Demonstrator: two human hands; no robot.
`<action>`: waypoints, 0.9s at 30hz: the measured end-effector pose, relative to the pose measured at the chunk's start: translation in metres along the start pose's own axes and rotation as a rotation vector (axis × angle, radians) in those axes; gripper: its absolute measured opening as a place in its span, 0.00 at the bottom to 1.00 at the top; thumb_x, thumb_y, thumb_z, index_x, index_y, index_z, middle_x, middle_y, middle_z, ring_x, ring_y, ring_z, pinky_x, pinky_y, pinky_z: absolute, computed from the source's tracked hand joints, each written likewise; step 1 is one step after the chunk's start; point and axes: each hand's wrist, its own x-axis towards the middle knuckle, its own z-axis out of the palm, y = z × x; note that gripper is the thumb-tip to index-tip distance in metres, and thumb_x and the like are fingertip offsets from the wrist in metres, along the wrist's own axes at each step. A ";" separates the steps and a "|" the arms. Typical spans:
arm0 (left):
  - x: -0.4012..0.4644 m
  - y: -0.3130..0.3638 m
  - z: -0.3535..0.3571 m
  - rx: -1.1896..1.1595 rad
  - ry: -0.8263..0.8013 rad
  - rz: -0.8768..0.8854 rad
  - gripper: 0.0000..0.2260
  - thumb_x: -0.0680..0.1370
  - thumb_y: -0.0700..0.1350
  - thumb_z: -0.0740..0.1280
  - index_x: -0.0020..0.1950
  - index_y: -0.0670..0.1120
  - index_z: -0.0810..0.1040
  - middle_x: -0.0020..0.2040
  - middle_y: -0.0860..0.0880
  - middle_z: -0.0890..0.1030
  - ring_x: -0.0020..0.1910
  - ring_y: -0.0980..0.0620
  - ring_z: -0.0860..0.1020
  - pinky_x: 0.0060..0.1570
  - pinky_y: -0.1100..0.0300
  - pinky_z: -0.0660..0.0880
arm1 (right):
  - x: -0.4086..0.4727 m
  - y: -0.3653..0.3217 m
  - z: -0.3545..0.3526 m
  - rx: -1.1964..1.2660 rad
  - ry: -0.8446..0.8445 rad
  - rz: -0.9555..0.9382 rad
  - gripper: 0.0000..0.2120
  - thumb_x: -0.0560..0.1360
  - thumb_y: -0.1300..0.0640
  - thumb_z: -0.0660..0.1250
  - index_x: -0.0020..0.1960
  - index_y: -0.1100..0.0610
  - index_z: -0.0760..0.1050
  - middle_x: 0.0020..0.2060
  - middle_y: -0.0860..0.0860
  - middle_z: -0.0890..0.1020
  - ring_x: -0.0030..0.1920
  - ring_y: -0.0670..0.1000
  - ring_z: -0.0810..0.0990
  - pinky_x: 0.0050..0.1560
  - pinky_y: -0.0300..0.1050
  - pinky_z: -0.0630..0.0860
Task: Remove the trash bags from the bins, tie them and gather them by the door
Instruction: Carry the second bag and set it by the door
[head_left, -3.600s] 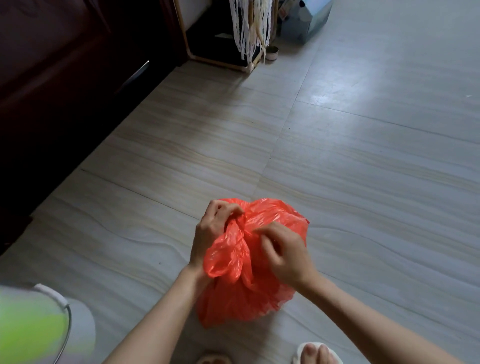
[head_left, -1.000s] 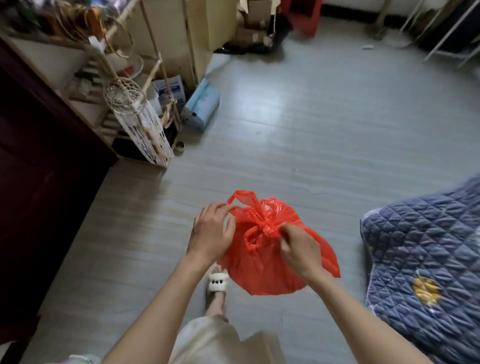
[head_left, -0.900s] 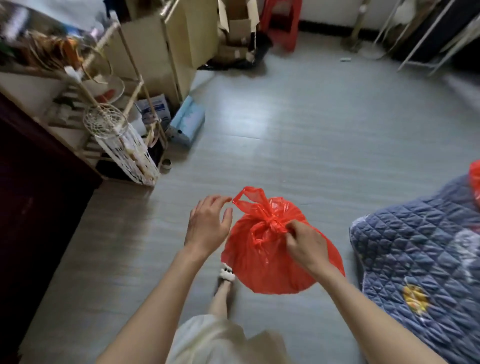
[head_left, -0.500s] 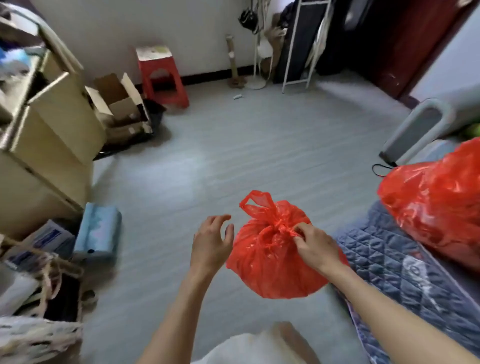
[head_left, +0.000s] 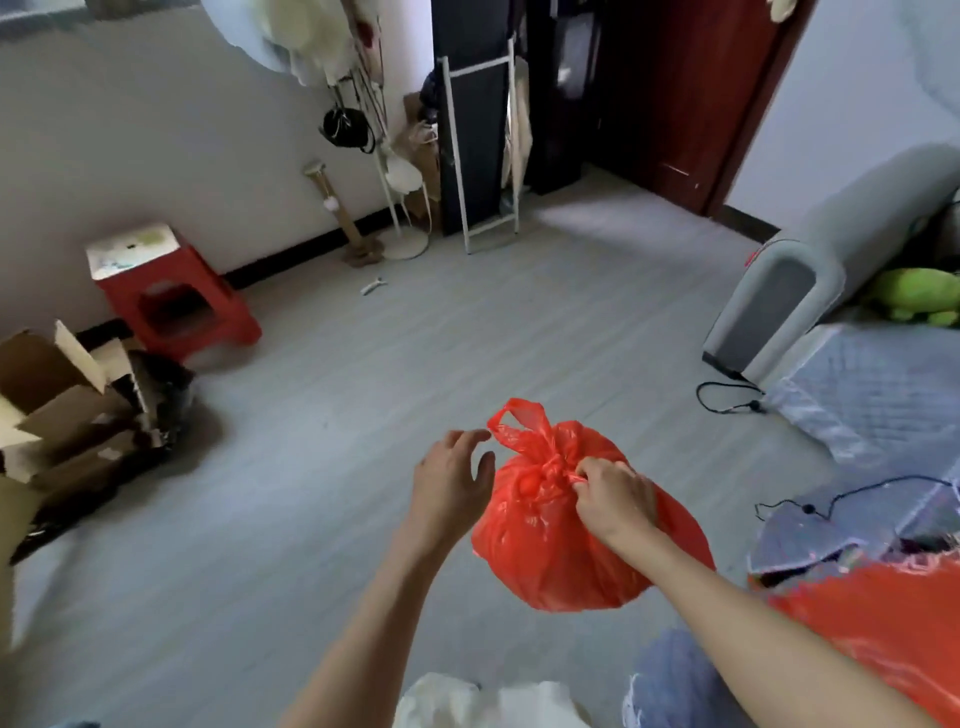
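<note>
Bag you hold: red trash bag (head_left: 561, 540), thin crinkled plastic, glossy.
Floor under you: floor (head_left: 467, 353), smooth grey planks, faint sheen.
Stool by your left wall: stool (head_left: 176, 306), red moulded plastic.
Boxes at your left: boxes (head_left: 62, 405), matt brown cardboard.
Quilt at your right: quilt (head_left: 878, 384), stitched cloth.

Red bag (head_left: 561, 540), knotted, held off the floor (head_left: 322, 519): right hand (head_left: 615, 499) pinches the knot; left hand (head_left: 449, 480) beside it, fingers spread, not touching. Second red bag (head_left: 883, 639) lower right. Red stool (head_left: 171, 296) and cardboard boxes (head_left: 62, 405) left. Dark red door (head_left: 691, 98) far right.
</note>
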 end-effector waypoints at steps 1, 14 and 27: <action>0.031 0.007 0.001 -0.005 -0.010 0.001 0.14 0.77 0.44 0.62 0.63 0.46 0.74 0.61 0.46 0.76 0.61 0.46 0.74 0.61 0.51 0.70 | 0.033 0.004 -0.008 0.001 0.019 0.011 0.10 0.76 0.54 0.59 0.55 0.55 0.74 0.56 0.53 0.77 0.60 0.56 0.72 0.58 0.48 0.68; 0.503 0.091 0.082 0.028 -0.175 0.214 0.17 0.74 0.48 0.60 0.60 0.44 0.76 0.59 0.43 0.78 0.59 0.42 0.76 0.59 0.49 0.72 | 0.460 0.090 -0.108 0.013 0.118 0.192 0.08 0.76 0.58 0.59 0.53 0.57 0.73 0.55 0.54 0.76 0.59 0.56 0.71 0.57 0.49 0.68; 0.892 0.298 0.253 0.141 -0.338 0.438 0.17 0.78 0.47 0.60 0.67 0.48 0.69 0.66 0.47 0.72 0.65 0.45 0.70 0.62 0.52 0.67 | 0.813 0.272 -0.238 0.021 0.090 0.425 0.13 0.76 0.55 0.57 0.56 0.59 0.73 0.59 0.56 0.77 0.60 0.58 0.74 0.56 0.50 0.71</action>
